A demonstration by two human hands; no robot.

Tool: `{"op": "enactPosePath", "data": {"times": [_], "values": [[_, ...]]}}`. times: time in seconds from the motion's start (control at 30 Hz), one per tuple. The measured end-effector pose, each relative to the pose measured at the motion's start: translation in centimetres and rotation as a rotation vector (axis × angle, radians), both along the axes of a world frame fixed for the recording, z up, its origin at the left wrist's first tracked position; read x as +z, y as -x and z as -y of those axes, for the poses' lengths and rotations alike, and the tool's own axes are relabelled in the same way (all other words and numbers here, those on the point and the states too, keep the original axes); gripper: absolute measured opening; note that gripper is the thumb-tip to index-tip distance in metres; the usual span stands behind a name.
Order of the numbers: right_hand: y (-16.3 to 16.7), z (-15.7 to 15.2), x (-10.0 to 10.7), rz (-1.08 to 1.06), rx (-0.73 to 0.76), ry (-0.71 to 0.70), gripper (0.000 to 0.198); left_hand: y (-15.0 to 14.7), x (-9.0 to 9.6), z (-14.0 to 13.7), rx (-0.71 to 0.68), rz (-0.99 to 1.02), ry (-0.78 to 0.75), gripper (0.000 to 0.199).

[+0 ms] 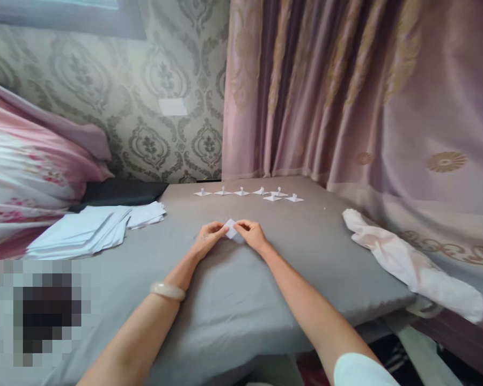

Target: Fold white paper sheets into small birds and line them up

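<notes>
A small folded piece of white paper (pixel 231 229) is held up over the middle of the grey-covered table, its shape like a diamond. My left hand (pixel 211 236) pinches its left corner between thumb and fingers. On the opposite corner, my right hand (pixel 251 232) has the same kind of pinch. Beyond both hands, several small folded white paper pieces (pixel 241 191) stand in a row near the table's far side, each with a flat pointed base and a little upright part. A pale bangle (pixel 168 291) circles my left wrist.
Stacks of white paper sheets (pixel 80 230) lie at the left, beside a black flat item (pixel 121 192) and pink floral bedding (pixel 32 171). A bunched white cloth (pixel 410 262) rests along the right edge. Pink curtains (pixel 298 96) hang behind. A blurred patch covers the lower left.
</notes>
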State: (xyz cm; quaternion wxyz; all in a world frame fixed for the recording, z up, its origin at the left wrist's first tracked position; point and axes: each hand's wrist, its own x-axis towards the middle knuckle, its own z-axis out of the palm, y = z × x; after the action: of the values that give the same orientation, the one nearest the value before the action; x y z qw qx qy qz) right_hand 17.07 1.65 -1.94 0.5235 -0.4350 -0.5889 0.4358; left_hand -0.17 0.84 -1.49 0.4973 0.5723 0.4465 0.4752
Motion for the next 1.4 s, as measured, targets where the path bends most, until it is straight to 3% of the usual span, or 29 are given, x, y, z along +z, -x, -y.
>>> {"op": "enactPosePath", "data": {"times": [0.2,0.43,0.8,1.4], "values": [[-0.2,-0.4,0.4,-0.169,0.101,0.172,0.046,0.4,-0.3,-0.6,0.052,0.220,0.083,0.034],[0.3,0.1,0.7,-0.265,0.187,0.258,0.037,0.3,0.3,-0.2,0.053,0.414,0.216,0.033],[-0.1,0.1,0.6,-0.358,0.220,0.408,0.031,-0.5,0.6,0.1,-0.097,0.536,0.465,0.028],[-0.1,0.3,0.4,-0.358,0.255,0.411,0.026,-1.0,0.7,0.3,-0.152,0.556,0.501,0.028]]}}
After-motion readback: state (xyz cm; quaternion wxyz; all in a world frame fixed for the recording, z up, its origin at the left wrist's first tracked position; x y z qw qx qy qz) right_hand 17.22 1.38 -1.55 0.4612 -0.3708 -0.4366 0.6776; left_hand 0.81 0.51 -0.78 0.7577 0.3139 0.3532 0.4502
